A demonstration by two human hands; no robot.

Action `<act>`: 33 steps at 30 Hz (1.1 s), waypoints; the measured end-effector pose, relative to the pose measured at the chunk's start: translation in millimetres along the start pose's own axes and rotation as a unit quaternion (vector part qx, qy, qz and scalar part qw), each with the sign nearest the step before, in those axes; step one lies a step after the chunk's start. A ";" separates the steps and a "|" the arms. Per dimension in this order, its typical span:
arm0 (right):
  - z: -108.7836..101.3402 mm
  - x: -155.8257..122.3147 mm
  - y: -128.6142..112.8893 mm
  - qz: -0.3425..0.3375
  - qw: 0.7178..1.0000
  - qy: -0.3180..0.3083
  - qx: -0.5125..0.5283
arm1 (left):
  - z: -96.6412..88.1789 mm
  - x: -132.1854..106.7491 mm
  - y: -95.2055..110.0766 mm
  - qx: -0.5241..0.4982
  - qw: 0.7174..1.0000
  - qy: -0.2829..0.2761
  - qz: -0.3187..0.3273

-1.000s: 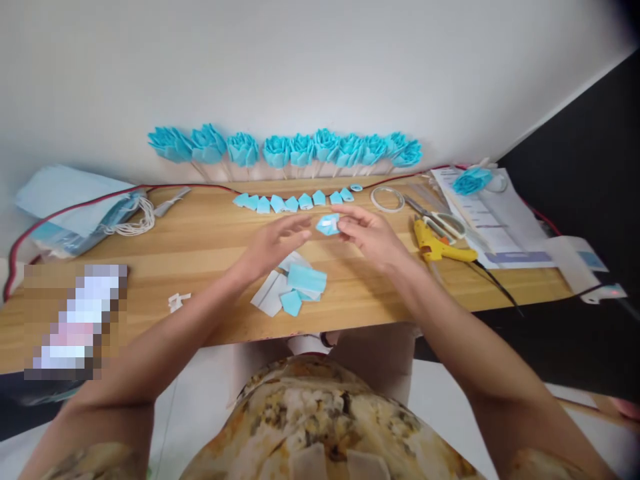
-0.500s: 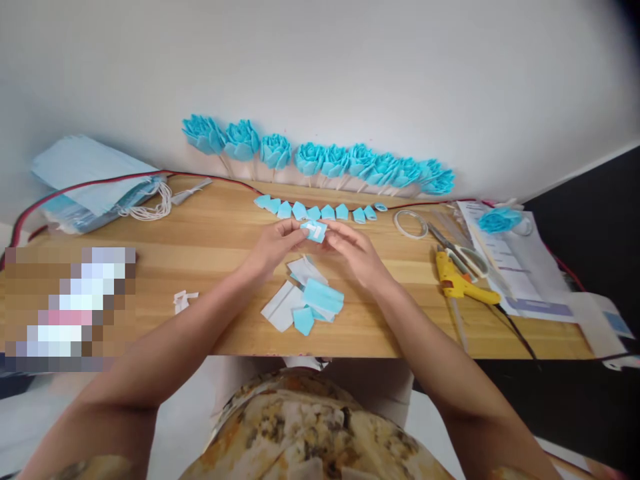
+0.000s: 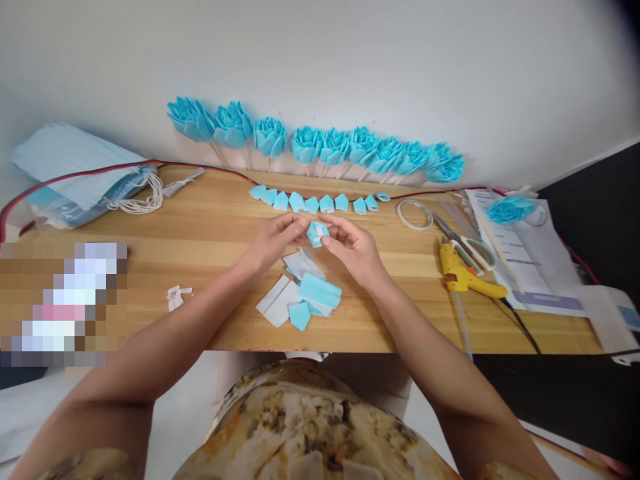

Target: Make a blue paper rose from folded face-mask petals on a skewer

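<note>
Your left hand and right hand were together above the light wooden tabletop, fingertips of both pinched on one small folded light-blue paper piece. You held that piece just clear of the surface, midway between the table's near and far edges. Directly below your hands lay a loose pile of blue and white paper offcuts. Beyond the held piece, a row of folded blue paper petals ran parallel to the wall, and behind it a line of blue paper roses on sticks leaned against the wall. To your right lay a clear tape ring, a pair of scissors and a yellow glue gun, well apart from your hands.
</note>
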State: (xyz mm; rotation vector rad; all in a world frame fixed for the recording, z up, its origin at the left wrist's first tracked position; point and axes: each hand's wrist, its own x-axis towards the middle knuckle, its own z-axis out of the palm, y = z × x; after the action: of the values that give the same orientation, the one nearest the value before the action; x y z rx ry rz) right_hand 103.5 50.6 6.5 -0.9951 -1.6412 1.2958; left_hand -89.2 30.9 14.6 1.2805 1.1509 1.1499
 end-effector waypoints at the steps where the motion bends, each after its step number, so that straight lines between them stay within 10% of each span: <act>1: 0.3 0.1 0.1 -0.004 1.000 0.015 0.001 | 0.9 -0.7 -0.1 0.000 1.000 -0.009 -0.006; 18: -1.2 2.8 8.2 -0.031 0.998 0.046 -0.002 | 5.2 -4.0 -3.8 0.076 0.997 -0.033 -0.001; 33: -3.4 2.8 2.9 -0.253 0.950 0.082 -0.166 | 5.5 -1.5 -11.5 0.162 0.959 0.079 0.221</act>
State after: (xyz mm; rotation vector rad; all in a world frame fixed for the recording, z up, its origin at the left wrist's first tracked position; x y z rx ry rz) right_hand 105.9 54.9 4.4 -0.7710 -1.8586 0.5924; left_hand -84.1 29.3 2.9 1.7884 1.2415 1.4503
